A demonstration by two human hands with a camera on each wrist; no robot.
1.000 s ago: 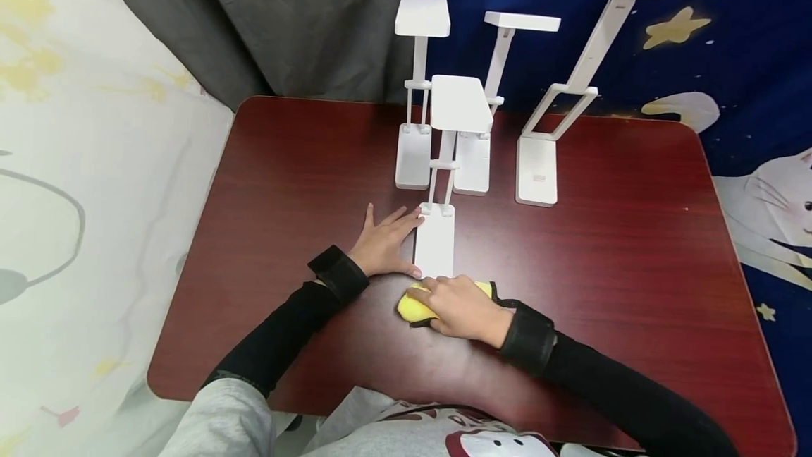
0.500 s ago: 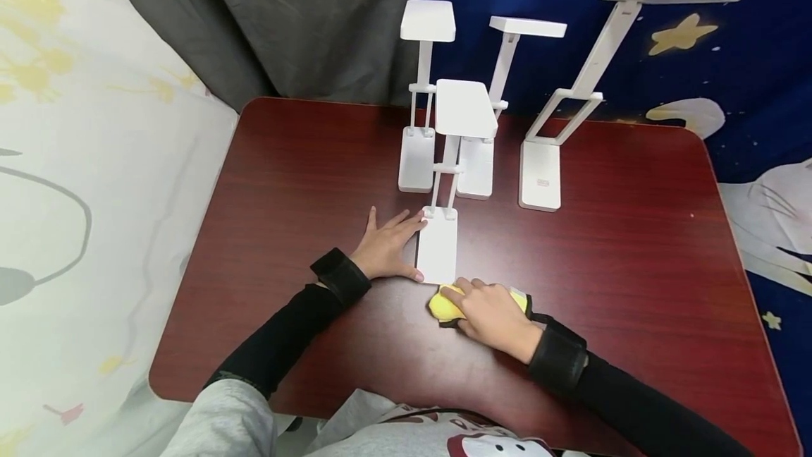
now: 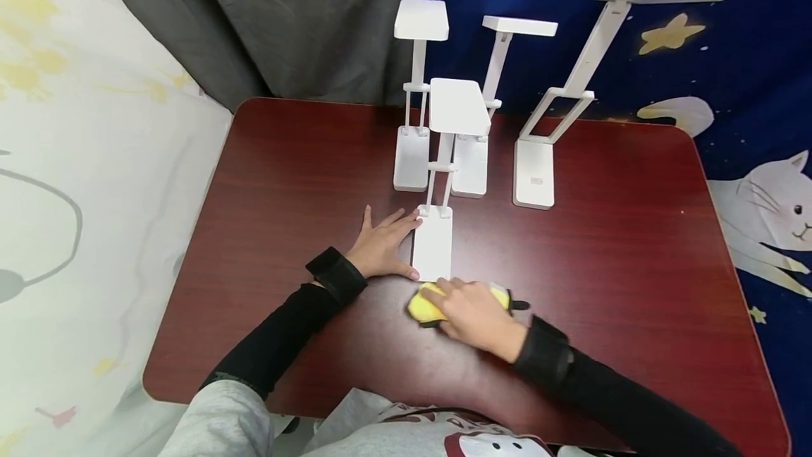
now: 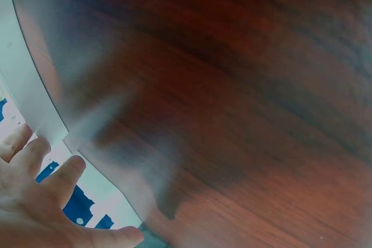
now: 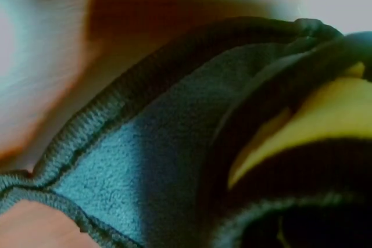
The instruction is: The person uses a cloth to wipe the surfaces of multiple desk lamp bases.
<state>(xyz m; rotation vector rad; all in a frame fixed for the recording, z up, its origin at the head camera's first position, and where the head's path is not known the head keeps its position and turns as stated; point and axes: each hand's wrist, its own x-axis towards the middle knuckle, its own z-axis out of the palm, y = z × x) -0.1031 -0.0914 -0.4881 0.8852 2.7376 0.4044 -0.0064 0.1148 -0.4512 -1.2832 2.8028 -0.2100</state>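
Note:
A white folding desk lamp [image 3: 433, 242] stands near the middle of the table, its base toward the person. My left hand [image 3: 382, 249] lies with spread fingers along the left side of that base, fingertips and thumb at its edge. Just in front of the base, my right hand [image 3: 472, 312] grips a bunched yellow cloth [image 3: 426, 305] with dark edging against the tabletop. The right wrist view shows the cloth's grey-blue side [image 5: 168, 137] and its thick stitched border up close. Part of the cloth is hidden under the palm.
Behind the nearest lamp stand three more white desk lamps: one at left [image 3: 411, 161], one in the middle [image 3: 470, 168], one at right [image 3: 533, 175]. The reddish-brown table [image 3: 622, 266] has rounded corners. A grey curtain [image 3: 317, 27] and a blue star-patterned cloth hang behind.
My right hand slid the yellow cloth to the right along the table, then partway back left. The left hand and the lamps keep their places.

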